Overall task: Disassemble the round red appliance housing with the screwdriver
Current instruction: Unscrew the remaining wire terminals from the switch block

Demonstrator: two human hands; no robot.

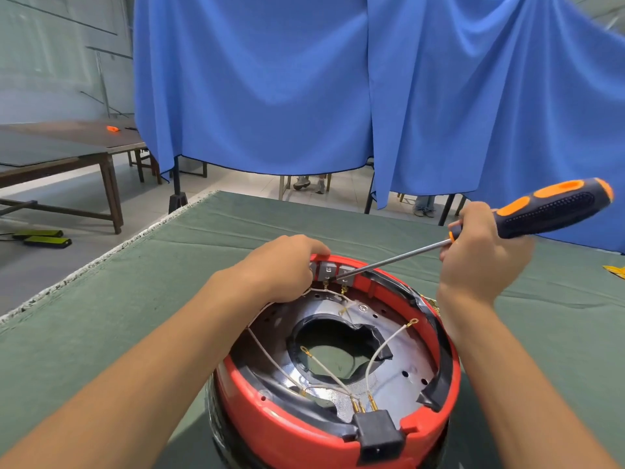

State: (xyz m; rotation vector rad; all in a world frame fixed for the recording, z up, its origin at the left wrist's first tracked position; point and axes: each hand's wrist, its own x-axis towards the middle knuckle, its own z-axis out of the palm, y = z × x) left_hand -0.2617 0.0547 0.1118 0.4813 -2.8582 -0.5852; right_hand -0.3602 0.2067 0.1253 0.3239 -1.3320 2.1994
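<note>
The round red housing (pixel 287 431) sits open-side up on the green table cloth, showing a silver metal plate (pixel 402 353), white wires and a black plug socket (pixel 378 434) at its near rim. My left hand (pixel 284 269) grips the far rim beside the grey terminal block (pixel 333 270). My right hand (pixel 480 258) holds the screwdriver (pixel 548 208) by the neck of its black and orange handle. Its shaft slants down left, and the tip touches the terminal block.
The green cloth (pixel 169 299) covers the table around the housing. A blue curtain (pixel 338 79) hangs behind the table. A wooden table (pixel 67 147) with an orange object stands at the far left. Something yellow (pixel 615 270) lies at the right edge.
</note>
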